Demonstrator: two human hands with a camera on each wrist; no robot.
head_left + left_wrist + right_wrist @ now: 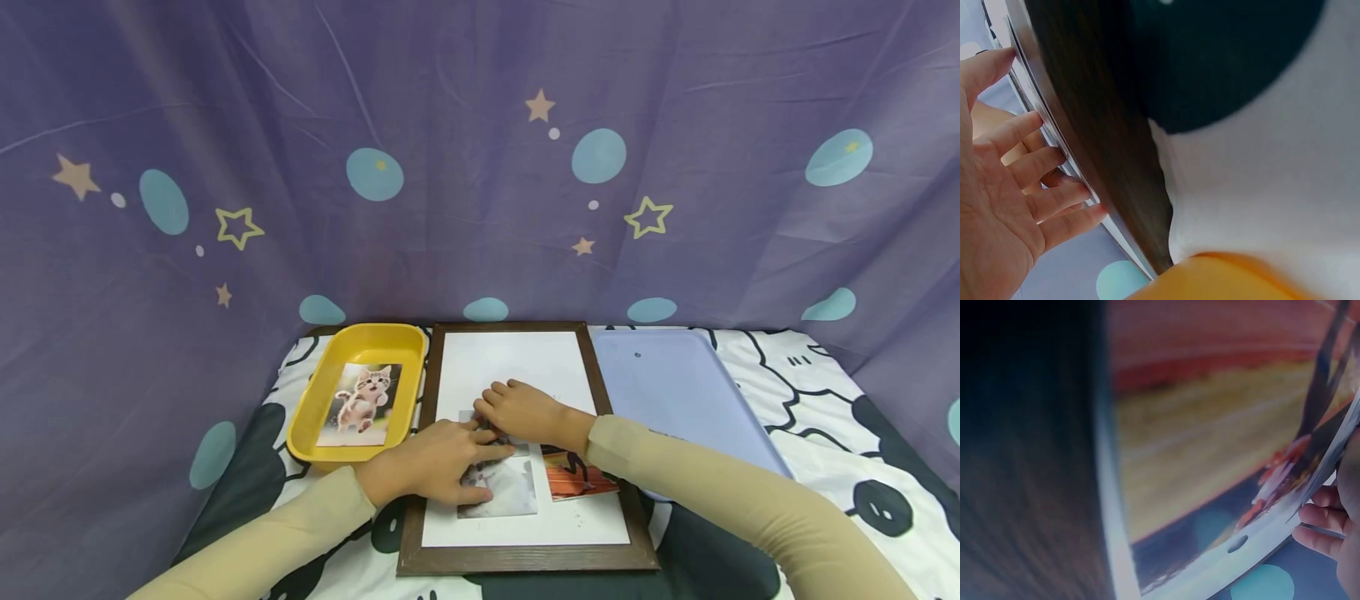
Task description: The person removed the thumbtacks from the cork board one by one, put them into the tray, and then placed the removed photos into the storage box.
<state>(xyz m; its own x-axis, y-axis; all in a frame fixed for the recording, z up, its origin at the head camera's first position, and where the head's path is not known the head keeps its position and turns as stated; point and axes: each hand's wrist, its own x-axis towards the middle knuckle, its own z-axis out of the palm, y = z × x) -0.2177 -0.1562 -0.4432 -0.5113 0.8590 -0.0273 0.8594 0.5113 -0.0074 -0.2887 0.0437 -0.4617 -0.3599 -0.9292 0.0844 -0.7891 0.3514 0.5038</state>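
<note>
A brown-framed whiteboard (517, 358) lies in front of me. Spread over a pale grey picture card (517, 492) on its lower half is my left hand (442, 462), its fingertips on the card. My right hand (521, 412) is just above it, fingers lightly bent, touching at the upper edge of the grey pictures and largely covering them. An orange-red picture card (577, 483) with dark legs lies under the right wrist. In the left wrist view the left fingers (1066, 200) reach extended over the brown frame edge (1097, 144). The right fingers (1325, 522) show loosely bent at the board's surface.
A yellow tray (303, 425) holding a kitten picture card (363, 404) stands left of the board. To the right lies a flat light-blue tray (667, 383). Black-and-white patterned cloth (795, 375) covers the table, and a purple curtain (480, 167) hangs behind.
</note>
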